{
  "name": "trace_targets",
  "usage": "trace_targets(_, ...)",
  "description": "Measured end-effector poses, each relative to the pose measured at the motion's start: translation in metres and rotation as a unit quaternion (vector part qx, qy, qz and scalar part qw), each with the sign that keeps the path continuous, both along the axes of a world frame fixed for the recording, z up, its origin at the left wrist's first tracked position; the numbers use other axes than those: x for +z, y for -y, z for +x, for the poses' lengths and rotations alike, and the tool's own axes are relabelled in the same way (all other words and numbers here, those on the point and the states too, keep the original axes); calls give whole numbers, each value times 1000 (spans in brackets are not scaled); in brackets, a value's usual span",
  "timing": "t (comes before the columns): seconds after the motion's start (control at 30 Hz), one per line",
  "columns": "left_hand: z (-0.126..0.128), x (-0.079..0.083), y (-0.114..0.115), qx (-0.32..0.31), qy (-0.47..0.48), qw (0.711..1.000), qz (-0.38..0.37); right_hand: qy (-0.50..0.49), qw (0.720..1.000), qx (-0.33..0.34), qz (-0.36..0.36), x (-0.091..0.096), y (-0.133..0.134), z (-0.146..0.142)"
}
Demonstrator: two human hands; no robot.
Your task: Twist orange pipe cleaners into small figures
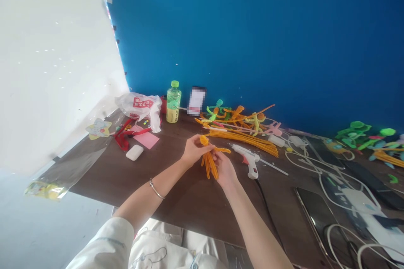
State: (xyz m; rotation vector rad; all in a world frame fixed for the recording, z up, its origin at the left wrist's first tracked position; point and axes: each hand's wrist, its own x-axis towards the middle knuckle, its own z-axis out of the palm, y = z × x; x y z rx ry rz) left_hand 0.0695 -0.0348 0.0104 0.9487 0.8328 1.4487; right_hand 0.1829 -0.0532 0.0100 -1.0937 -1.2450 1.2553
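Note:
My left hand [193, 149] and my right hand [224, 170] both grip a small bundle of orange pipe cleaners [208, 160] just above the dark brown table [126, 176]. The left fingers pinch the bundle's curled top end. The right fingers close around its middle, where one strand sticks out sideways to the right. The lower ends of the strands fan out between my hands. A thin bangle sits on my left wrist.
A white glue gun [250, 160] lies right of my hands, with a long pile of orange pipe cleaners [244, 138] behind it. A green-capped bottle [173, 101], plastic bag [139, 106], pink paper [146, 139], white case [134, 152], phone [318, 214] and cables lie around.

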Motion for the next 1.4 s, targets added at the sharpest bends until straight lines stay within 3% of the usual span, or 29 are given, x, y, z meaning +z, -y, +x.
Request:
trace_targets(0.1,3,1,0,24,-14,1000,-3,-67,993,-39,-89,-3,1,-2)
trace_targets(0.13,3,1,0,27,-18,999,-6,-72,992,-59,-86,-3,2,-2)
trace_targets(0.3,4,3,1,36,-10,999,-25,40,993,-109,37,-4,3,-1)
trace_targets(0.4,3,3,1,41,-1,998,-37,164,972,-112,127,-4,4,1)
trace_targets(0.47,2,3,0,39,5,998,-54,255,938,-124,199,-4,3,4)
trace_targets(0.67,-2,5,-2,-30,41,993,-103,468,782,-125,393,-4,-2,20)
trace_targets(0.8,-6,8,-3,-51,30,992,-115,505,727,-136,445,-1,-4,27)
trace_targets(0.97,-10,4,-6,-98,10,989,-110,491,728,-144,456,3,-5,32)
trace_targets(1.2,-16,-4,-13,-152,-7,988,-35,487,760,-84,423,9,-7,37)
trace_targets(1.4,-22,-3,-13,-186,-24,982,-8,462,793,-62,392,10,-6,34)
